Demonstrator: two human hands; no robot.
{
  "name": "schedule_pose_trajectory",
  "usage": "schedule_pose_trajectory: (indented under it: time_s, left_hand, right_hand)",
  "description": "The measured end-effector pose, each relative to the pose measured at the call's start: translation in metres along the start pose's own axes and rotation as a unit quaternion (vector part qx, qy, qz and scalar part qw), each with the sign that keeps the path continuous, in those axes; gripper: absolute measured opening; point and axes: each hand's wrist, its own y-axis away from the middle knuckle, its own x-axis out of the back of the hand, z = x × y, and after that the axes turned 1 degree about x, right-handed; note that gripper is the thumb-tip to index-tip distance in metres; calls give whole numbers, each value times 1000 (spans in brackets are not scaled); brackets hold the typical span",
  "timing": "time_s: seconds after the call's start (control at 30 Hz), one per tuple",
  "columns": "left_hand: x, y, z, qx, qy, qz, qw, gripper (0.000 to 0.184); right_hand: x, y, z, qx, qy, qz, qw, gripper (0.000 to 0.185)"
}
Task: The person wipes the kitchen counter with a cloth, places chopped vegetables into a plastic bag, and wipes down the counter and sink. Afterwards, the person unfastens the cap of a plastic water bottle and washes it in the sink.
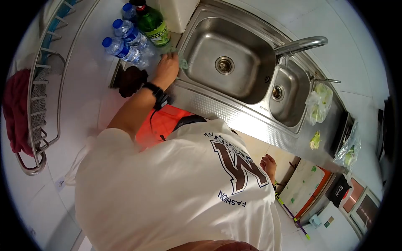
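My left hand, with a dark band on its wrist, reaches to the left rim of the steel sink. Its fingers are closed on a pale green cloth, partly hidden under the hand. Just beyond it stand a green bottle and several clear water bottles with blue caps. A dark brown crumpled item lies beside my left wrist. My right hand hangs low by my side, away from the sink, its fingers curled in with nothing seen in them.
A faucet arches over the two basins. On the right counter are a plastic bag of greens, a loose vegetable piece and another clear bag. A metal rack with a dark red cloth is at the left.
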Motion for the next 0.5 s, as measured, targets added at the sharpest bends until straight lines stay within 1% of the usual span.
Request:
schedule_pose_trajectory:
  time_s: [0.03,0.07,0.1,0.13,0.17,0.2,0.23,0.27,0.33,0.4,0.5]
  left_hand:
    - [-8,-14,-1,3,0,0,1000,25]
    - [-19,-33,-6,-11,10,23,1000,24]
    - [-26,-45,-10,-25,21,44,998,22]
    - [-26,-52,-9,-23,20,43,999,22]
    - [-26,-60,-8,-14,27,43,999,25]
    - [-23,-64,-6,-7,35,43,998,27]
    - [-19,-61,-3,12,44,16,999,34]
    - [-14,-49,-1,11,45,15,999,34]
    - [2,-13,-4,-8,81,-41,996,39]
    - [8,21,-12,-15,115,-54,992,42]
    - [2,39,-23,-45,97,-32,994,43]
  right_hand:
    - [0,-3,-3,4,-7,-29,1000,26]
    - [-4,-5,-8,5,-5,-32,999,26]
    - [-10,-6,-17,9,4,-16,1000,27]
    - [-18,-2,-29,14,12,3,1000,29]
    - [-25,2,-41,28,46,10,999,26]
    - [-32,4,-52,28,45,10,999,26]
    - [-36,7,-62,48,48,-3,998,27]
    - [-37,7,-66,68,52,-16,996,28]
    - [-37,7,-66,74,50,-26,996,31]
    - [-38,9,-61,68,55,-23,996,31]
    - [-32,9,-40,40,63,-9,997,31]
